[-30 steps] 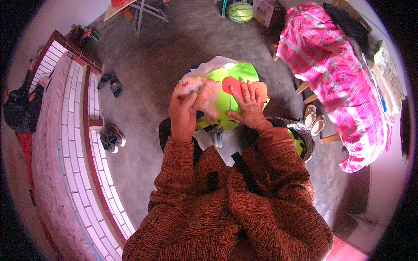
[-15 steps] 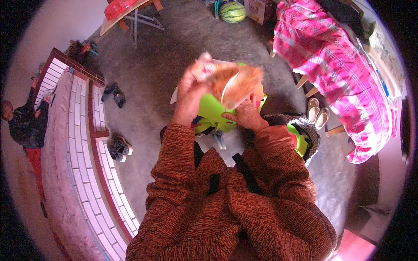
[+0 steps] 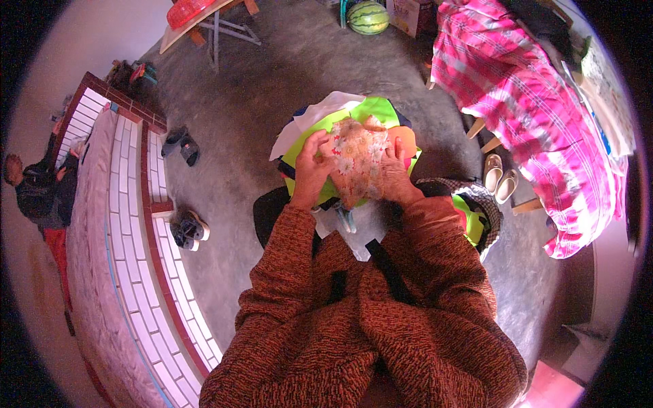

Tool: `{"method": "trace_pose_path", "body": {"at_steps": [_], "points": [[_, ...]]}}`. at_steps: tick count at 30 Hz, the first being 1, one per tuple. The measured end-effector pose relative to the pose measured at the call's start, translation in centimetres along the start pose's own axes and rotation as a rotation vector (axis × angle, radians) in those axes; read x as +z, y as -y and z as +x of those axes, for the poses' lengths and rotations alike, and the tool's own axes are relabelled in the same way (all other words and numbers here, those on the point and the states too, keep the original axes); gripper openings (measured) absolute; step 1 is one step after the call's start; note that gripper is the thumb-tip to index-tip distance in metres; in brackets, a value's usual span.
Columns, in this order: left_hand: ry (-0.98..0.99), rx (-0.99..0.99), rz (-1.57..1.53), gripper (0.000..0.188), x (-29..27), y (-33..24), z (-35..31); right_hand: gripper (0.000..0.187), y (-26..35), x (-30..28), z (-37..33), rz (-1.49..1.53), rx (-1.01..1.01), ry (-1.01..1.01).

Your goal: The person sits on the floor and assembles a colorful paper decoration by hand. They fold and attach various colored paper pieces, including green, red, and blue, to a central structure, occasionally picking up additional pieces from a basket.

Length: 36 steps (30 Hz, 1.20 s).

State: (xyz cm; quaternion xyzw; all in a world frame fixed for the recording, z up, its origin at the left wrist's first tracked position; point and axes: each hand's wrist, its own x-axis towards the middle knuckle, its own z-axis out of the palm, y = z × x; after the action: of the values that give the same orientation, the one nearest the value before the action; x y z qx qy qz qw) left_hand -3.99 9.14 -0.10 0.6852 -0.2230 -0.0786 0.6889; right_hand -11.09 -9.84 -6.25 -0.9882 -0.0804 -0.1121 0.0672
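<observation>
At the left, the slippers (image 3: 180,146) and the dark shoes (image 3: 189,230) are on the floor, well apart from the work. Next comes the left hand (image 3: 313,166), its fingers bent and slightly parted, with the thumb at the left edge of the flowered cloth (image 3: 357,158). The cloth is spread between both hands, over the green pieces (image 3: 378,109) and near the white piece (image 3: 320,109). It should be light, soft and limp, not fragile, but easy to crease, and it may slide a little. Two opposite edges, each taken between thumb and fingertips, seem the best hold. The right hand (image 3: 398,173) is half curled on its right edge, beside the orange piece (image 3: 404,138). Whether either hand really pinches the cloth, I cannot tell from this height. Farther right are the basket (image 3: 491,221) and the pale shoes (image 3: 505,185).
</observation>
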Motion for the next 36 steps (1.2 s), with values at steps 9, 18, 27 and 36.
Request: {"method": "trace_pose_path", "body": {"at_steps": [9, 18, 27, 36], "points": [[0.03, 0.175, 0.33, 0.055, -3.8, -2.1, 5.5, 0.074, 1.3, -2.9, 0.1, 0.091, 0.099, -0.022], [0.06, 0.414, 0.858, 0.043, -1.1, -1.5, 4.4, 0.081, 1.1, -3.3, 0.0, 0.071, 0.082, -0.003], [0.1, 0.442, 1.202, 0.047, 3.1, 2.1, 3.5, 0.07, -2.4, -4.7, -1.1, 0.708, -0.078, 0.003], [0.1, 0.458, 1.37, 0.047, 4.5, 1.3, 3.1, 0.042, -14.8, -14.9, -14.3, 1.377, 0.382, -0.161]]}}
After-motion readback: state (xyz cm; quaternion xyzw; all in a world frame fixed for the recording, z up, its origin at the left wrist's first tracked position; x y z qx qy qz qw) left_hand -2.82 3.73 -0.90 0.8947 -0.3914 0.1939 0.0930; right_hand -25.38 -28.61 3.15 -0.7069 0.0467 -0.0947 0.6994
